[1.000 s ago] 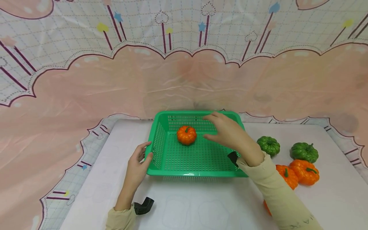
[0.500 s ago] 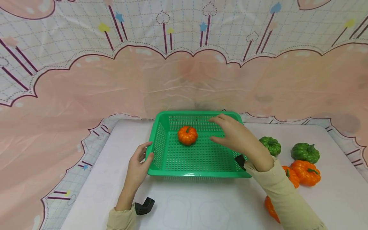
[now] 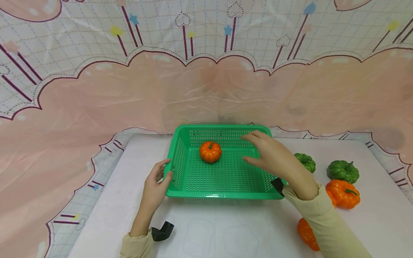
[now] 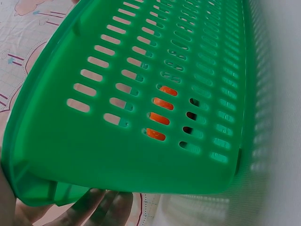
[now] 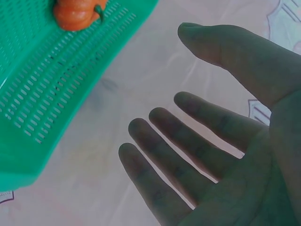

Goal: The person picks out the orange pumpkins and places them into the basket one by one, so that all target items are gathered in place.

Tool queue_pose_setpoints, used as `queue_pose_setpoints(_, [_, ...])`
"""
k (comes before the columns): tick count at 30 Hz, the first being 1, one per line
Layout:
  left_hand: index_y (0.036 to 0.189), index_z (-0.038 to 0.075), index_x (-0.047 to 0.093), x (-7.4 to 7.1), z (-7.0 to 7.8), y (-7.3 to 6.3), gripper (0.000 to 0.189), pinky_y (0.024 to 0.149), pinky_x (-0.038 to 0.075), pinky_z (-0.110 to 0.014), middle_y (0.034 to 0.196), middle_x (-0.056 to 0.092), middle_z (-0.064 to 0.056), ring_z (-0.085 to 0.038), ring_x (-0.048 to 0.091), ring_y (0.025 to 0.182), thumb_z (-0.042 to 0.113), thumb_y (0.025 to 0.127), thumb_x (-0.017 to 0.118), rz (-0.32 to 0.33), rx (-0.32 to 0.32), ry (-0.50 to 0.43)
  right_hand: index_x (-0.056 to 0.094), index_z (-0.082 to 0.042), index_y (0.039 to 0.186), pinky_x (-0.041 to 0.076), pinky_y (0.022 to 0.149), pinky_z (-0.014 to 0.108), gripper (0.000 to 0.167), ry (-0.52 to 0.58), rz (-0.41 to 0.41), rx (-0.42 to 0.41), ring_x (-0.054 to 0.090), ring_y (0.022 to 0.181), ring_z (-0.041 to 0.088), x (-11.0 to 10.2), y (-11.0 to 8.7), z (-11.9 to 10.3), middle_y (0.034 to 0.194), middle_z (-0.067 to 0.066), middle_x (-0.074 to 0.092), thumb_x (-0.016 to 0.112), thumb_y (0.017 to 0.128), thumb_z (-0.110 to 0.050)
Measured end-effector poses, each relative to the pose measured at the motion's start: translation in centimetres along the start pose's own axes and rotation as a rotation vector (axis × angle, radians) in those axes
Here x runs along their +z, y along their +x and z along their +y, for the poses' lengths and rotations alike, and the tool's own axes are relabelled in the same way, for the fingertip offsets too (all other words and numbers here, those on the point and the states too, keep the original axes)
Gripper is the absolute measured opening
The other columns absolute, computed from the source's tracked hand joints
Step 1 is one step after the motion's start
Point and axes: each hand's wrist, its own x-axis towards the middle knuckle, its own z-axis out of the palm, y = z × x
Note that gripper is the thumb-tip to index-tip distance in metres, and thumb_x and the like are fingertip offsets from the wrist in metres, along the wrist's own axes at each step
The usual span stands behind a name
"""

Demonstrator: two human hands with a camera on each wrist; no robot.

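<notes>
A green plastic basket [image 3: 222, 195] with slotted walls sits on the white table. Inside it, toward the back left, lies a small orange pumpkin [image 3: 210, 152] with a green stem. My left hand [image 3: 155, 188] holds the basket's left rim, thumb and fingertips at the edge; the left wrist view has its fingers [image 4: 113, 207] partly hidden by the green wall. Over the basket's right side is my right hand [image 3: 269, 154], with nothing in it. Its fingers [image 5: 183, 160] are spread and the thumb stands apart from them.
Right of the basket lie a green pumpkin [image 3: 306, 163], another green one [image 3: 342, 171] and several orange pumpkins [image 3: 343, 194], partly covered by the right sleeve [image 3: 322, 218]. A patterned pink cloth [image 3: 206, 96] hangs behind the table.
My right hand has drawn back to the right, away from the pumpkin in the basket, its fingers still spread. The left hand stays at the rim, and the basket has not visibly moved.
</notes>
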Motion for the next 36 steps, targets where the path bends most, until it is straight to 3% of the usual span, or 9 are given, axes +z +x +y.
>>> queue_pose_setpoints(7, [0.143, 0.014, 0.050, -0.1, 0.0, -0.1, 0.043, 0.092, 0.054, -0.043, 0.133, 0.059, -0.018, -0.031, 0.061, 0.122, 0.012, 0.101, 0.057, -0.008, -0.004, -0.001, 0.055, -0.001, 0.137, 0.049, 0.098, 0.052, 0.058, 0.003, 0.010, -0.010, 0.056, 0.123, 0.035, -0.4, -0.9, 0.3, 0.138, 0.016, 0.054, 0.077, 0.088, -0.023])
queue_pose_setpoints(14, [0.142, 0.014, 0.051, 0.0, -0.2, 0.0, 0.042, 0.095, 0.051, -0.053, 0.132, 0.060, -0.019, -0.032, 0.060, 0.123, 0.012, 0.101, 0.057, -0.003, 0.003, 0.002, 0.055, -0.001, 0.136, 0.049, 0.098, 0.052, 0.058, 0.014, 0.022, -0.007, 0.057, 0.121, 0.035, -0.4, -1.7, 0.8, 0.135, 0.015, 0.056, 0.077, 0.087, -0.023])
queue_pose_setpoints(36, [0.142, 0.014, 0.050, 0.0, -0.3, 0.0, 0.042, 0.096, 0.051, -0.054, 0.131, 0.060, -0.018, -0.031, 0.060, 0.122, 0.010, 0.100, 0.057, 0.006, 0.005, 0.000, 0.053, -0.004, 0.139, 0.044, 0.100, 0.061, 0.059, 0.020, 0.025, 0.047, 0.048, 0.130, 0.043, -1.0, -4.9, 2.9, 0.145, 0.022, 0.047, 0.075, 0.089, -0.024])
